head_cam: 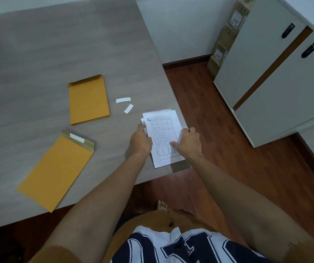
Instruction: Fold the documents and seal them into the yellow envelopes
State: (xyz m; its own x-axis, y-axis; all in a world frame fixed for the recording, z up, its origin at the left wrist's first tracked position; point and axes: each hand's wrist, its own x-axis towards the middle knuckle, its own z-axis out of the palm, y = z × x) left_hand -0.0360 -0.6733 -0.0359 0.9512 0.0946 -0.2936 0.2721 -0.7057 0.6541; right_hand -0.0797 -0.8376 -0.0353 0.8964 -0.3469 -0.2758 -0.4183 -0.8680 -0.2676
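White documents (164,130), left hand (140,141), right hand (189,142) gripping

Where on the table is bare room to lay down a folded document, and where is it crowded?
Free: the wide far table beyond the envelope stack; also the patch between the open-flap envelope and the left hand. Crowded: the right corner, where that hand and the right hand hold the documents, paper strips just beyond.

Grey table (57,44), wood floor (237,158), white cabinet (277,88), stacked boxes (226,37).
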